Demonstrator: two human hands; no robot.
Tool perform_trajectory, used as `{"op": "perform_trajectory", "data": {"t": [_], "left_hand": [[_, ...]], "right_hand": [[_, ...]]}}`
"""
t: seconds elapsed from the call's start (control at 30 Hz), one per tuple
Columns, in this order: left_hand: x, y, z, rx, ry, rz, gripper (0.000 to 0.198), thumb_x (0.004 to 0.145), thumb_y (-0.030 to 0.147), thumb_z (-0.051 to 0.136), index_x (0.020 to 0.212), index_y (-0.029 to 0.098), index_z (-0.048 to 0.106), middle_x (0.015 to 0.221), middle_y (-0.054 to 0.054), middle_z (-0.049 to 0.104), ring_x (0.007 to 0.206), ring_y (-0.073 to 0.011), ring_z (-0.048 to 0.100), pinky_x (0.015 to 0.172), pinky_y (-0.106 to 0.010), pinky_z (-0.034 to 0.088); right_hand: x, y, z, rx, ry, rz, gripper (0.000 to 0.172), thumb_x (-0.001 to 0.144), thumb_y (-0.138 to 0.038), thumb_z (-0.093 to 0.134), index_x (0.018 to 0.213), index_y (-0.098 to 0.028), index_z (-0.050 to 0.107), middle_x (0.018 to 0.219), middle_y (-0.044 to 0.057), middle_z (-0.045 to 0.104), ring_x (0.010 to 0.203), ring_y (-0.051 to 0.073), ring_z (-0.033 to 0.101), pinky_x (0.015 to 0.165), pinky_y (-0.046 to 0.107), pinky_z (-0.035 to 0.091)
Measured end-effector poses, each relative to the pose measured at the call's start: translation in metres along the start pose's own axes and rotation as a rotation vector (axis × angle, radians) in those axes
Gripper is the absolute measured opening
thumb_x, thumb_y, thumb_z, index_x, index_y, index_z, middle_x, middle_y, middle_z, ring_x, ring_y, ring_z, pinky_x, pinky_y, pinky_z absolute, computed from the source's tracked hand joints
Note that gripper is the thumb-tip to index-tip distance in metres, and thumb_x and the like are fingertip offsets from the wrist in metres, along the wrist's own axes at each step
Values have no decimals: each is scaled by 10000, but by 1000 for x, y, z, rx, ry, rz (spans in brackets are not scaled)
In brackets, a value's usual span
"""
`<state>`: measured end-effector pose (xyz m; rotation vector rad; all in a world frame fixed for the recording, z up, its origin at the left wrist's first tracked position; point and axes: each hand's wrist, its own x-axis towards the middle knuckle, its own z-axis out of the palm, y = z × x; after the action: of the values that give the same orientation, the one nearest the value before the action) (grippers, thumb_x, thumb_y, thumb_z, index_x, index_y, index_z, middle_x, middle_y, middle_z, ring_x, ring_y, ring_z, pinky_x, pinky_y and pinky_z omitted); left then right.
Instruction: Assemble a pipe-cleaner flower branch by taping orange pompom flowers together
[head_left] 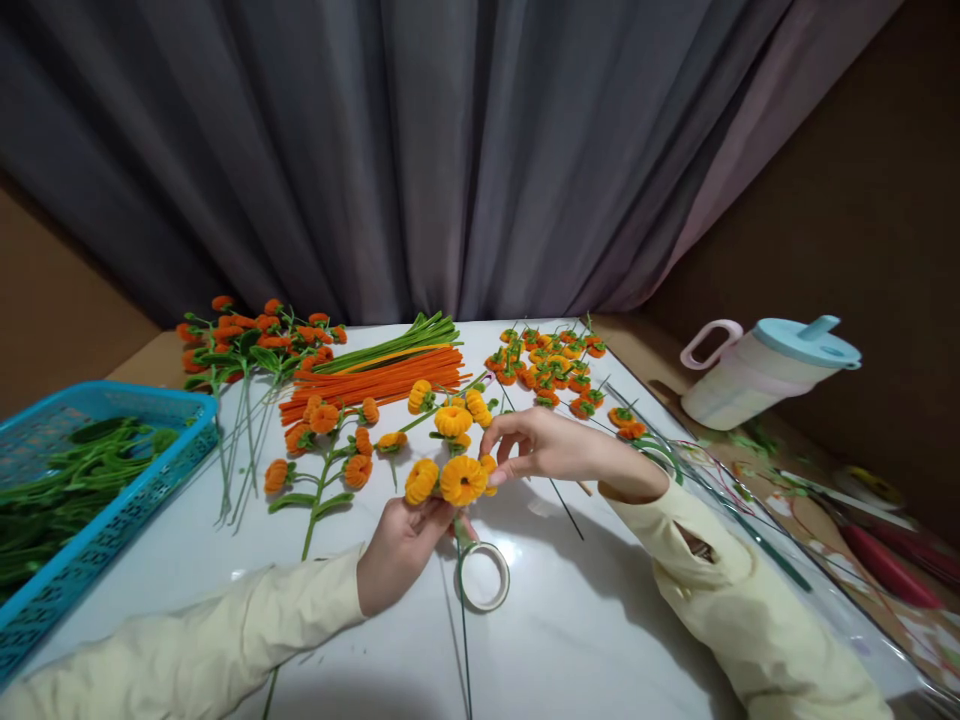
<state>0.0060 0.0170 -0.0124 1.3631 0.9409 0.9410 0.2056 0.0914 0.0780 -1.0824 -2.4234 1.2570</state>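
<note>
My left hand point(409, 550) is closed around the top of a thin dark green wire stem, just under a cluster of yellow pipe-cleaner pumpkins point(463, 481). From the same spot hangs a roll of green floral tape point(484, 577), its strip running up to the fingers. On the cluster's right side, my right hand point(536, 445) has thumb and forefinger on a small yellow pumpkin point(489, 468) that is partly hidden. Behind the cluster lie more loose yellow pumpkins point(453, 420). A finished branch of orange pumpkins point(321, 480) with green leaves rests left of my left hand.
Orange pipe cleaners point(375, 380) and green pipe cleaners point(405, 342) lie behind. Orange flower stems point(255, 340) are at back left, above a blue basket point(112, 540) of green leaves. Small pumpkins point(551, 365) sit at back right. A tumbler point(765, 370) and red-handled pliers point(889, 565) are at right.
</note>
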Motion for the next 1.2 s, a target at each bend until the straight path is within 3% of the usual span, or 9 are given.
{"op": "perform_trajectory", "data": {"t": [0.1, 0.17, 0.23, 0.3, 0.37, 0.47, 0.63, 1.2], "left_hand": [[0, -1, 0, 23, 4, -12, 417, 836, 457, 473, 728, 97, 654, 686, -91, 684, 638, -160, 604, 640, -257, 482], [0, -1, 0, 49, 8, -13, 427, 839, 456, 464, 701, 97, 652, 688, -96, 686, 628, -158, 602, 629, -255, 481], [0, 0, 0, 77, 13, -6, 433, 840, 456, 458, 691, 98, 650, 691, -99, 690, 624, -159, 605, 622, -252, 482], [0, 2, 0, 96, 14, 2, 437, 841, 456, 450, 689, 99, 651, 683, -99, 692, 618, -161, 609, 612, -250, 483], [0, 4, 1, 121, 12, 4, 440, 844, 450, 443, 683, 100, 655, 677, -100, 696, 610, -162, 612, 606, -251, 485], [0, 7, 2, 151, 7, -5, 445, 847, 440, 436, 681, 97, 666, 666, -101, 696, 596, -162, 612, 600, -252, 490], [0, 7, 0, 166, -11, -12, 454, 858, 432, 423, 726, 99, 703, 671, -97, 699, 587, -158, 614, 580, -235, 488], [-1, 1, -2, 167, -19, 24, 418, 865, 405, 402, 737, 115, 676, 723, -96, 717, 667, -188, 661, 662, -249, 510]], "right_hand": [[-7, -5, -4, -122, 88, -13, 241, 724, -323, 686, 875, -143, 631, 814, 31, 667, 663, 129, 606, 569, 211, 454], [-14, -12, -7, -205, 254, -54, 168, 782, -312, 632, 846, -157, 632, 795, 31, 668, 662, 134, 604, 582, 228, 455], [-18, -19, -8, -297, 462, -161, 118, 817, -272, 596, 859, -165, 623, 825, 50, 667, 708, 156, 599, 633, 267, 466], [-18, -24, -4, -416, 574, -317, 106, 822, -209, 585, 916, -171, 614, 903, 72, 662, 813, 190, 577, 732, 326, 465], [-14, -27, 2, -508, 545, -444, 144, 828, -149, 562, 962, -176, 606, 952, 77, 656, 887, 209, 545, 801, 369, 448], [-8, -27, 12, -522, 510, -497, 185, 847, -100, 507, 996, -172, 589, 952, 80, 656, 885, 206, 540, 784, 369, 461], [-12, -34, 17, -489, 588, -512, 227, 852, -72, 476, 1024, -180, 577, 952, 86, 650, 881, 198, 569, 763, 358, 480], [-16, -38, 13, -508, 556, -509, 225, 854, -76, 479, 995, -219, 579, 938, 81, 644, 903, 224, 578, 755, 392, 486]]}}
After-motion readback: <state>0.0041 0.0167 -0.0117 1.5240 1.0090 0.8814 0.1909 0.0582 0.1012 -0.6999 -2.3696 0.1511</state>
